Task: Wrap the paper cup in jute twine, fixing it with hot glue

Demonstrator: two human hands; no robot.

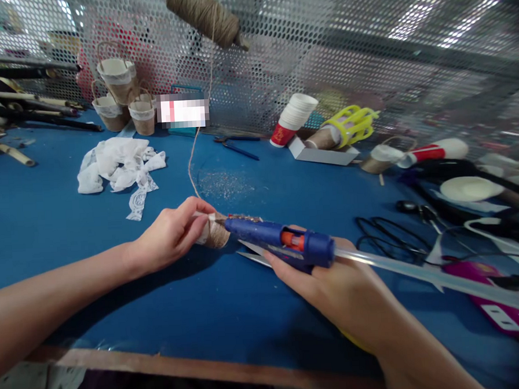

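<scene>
My left hand (174,234) has its fingers closed on a small paper cup wrapped in twine (216,234), held low over the blue tabletop. A strand of twine (191,163) comes down to it from a large spool (207,17) above. My right hand (334,289) is wrapped round a blue glue gun (261,235), whose nozzle meets the cup's rim beside my left fingertips. Out of the gun's back sticks a long clear glue stick (389,266). Scissor blades (256,254) show under the gun; whether my right hand also holds the scissors, I cannot tell.
White lace (114,161) lies at left, before several twine-covered cups with handles (118,74). Pliers (237,146), stacked paper cups (294,117) and a white box (322,152) stand along the perforated metal screen. Black cables (384,240) and a magenta power strip (486,298) are at right.
</scene>
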